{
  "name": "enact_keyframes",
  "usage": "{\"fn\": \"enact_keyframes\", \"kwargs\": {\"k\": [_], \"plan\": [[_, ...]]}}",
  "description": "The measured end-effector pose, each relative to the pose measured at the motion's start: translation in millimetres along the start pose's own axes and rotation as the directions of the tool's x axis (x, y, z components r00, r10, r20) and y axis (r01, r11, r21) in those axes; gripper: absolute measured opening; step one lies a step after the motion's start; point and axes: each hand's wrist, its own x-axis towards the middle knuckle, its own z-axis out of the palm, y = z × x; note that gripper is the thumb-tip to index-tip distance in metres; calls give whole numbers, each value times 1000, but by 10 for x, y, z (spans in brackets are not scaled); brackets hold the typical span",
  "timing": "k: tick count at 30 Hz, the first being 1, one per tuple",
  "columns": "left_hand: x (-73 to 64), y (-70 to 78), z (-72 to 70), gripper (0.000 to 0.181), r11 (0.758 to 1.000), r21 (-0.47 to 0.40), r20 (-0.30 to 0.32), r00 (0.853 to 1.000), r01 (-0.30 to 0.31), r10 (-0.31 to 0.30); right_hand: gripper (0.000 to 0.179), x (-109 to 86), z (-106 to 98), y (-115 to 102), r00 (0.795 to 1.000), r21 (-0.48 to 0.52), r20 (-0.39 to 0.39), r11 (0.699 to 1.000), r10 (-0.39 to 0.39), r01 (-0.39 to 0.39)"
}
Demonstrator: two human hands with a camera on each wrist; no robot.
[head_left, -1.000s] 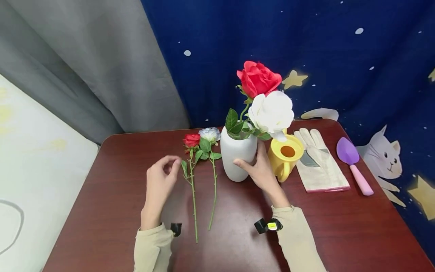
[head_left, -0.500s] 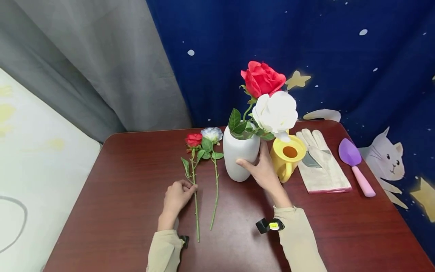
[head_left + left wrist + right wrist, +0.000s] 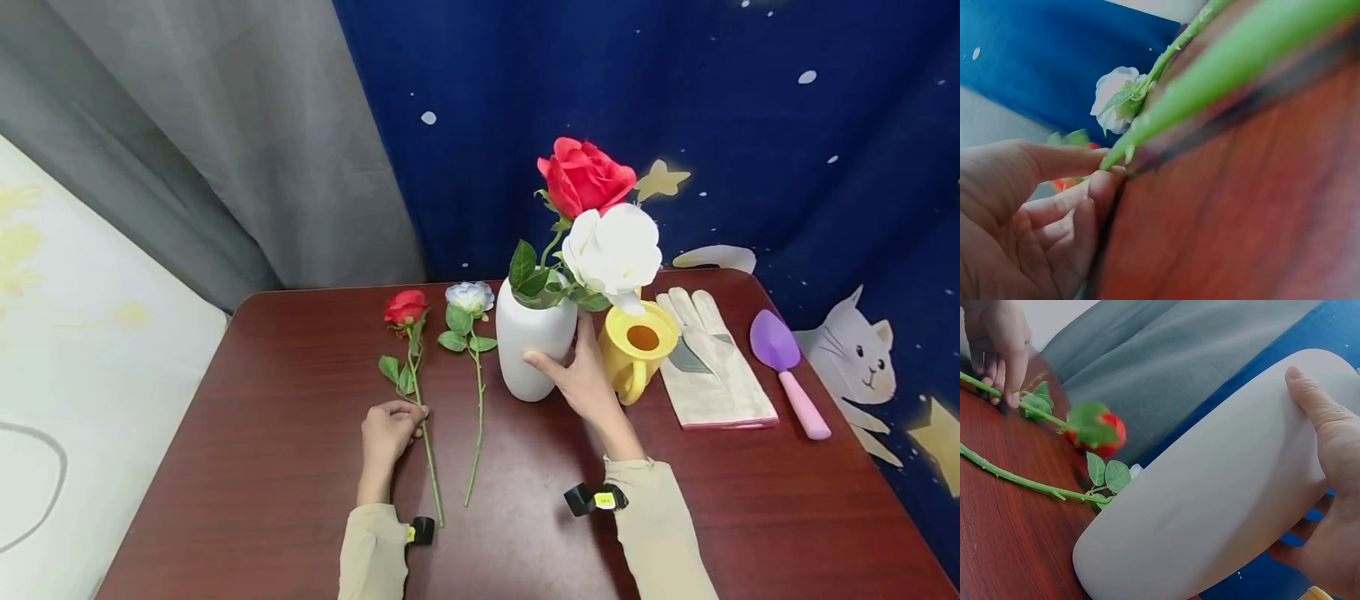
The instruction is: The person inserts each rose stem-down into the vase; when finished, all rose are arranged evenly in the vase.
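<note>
The left hand (image 3: 390, 429) pinches the red rose (image 3: 413, 368) by its stem, left of frame centre; the right hand (image 3: 588, 383) grips the white vase (image 3: 528, 354), right of and above that pinch. The rose's long axis runs roughly top to bottom over the bench (image 3: 285, 400), bloom uppermost — 1 full red head, thin green stem, several leaves.

The head view looks forward and down over the table (image 3: 262, 458) to its far edge. Both wrist views, close and low, share the left hand (image 3: 1041, 212).
</note>
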Motion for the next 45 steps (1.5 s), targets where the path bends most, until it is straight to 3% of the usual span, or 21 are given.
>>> {"fn": "enact_keyframes", "kwargs": {"k": [4,9,15,21,26,30,36,40,45], "plan": [[15,-66,33,13,982,-188,21,999,33,-29,90,-17,-15,12,1000,4,-2,1000,-2,2],[23,-129,16,15,945,-321,54,998,60,-45,90,-29,-4,31,1000,12,2,1000,-10,10],[1,-168,-68,17,909,-402,121,990,113,-69,90,-17,35,31,1000,26,12,999,-19,19],[-1,-160,-100,19,897,-429,164,986,109,-41,89,-18,31,16,1000,40,4,999,-17,17],[-19,-124,-137,21,887,-452,161,987,91,-20,89,-14,35,6,1000,35,6,999,-5,5],[-53,-16,-205,23,866,-497,116,993,52,7,87,-14,36,0,1000,31,0,1000,4,-4],[-92,134,-314,26,801,-599,32,999,-15,43,86,-16,35,-4,1000,29,-2,1000,4,-4],[-87,148,-331,31,749,-660,-2,997,-60,78,87,-11,42,1,1000,36,2,999,-4,4],[-91,162,-331,27,652,-755,-23,996,-70,81,86,-12,46,7,1000,32,-1,999,-7,7]]}}
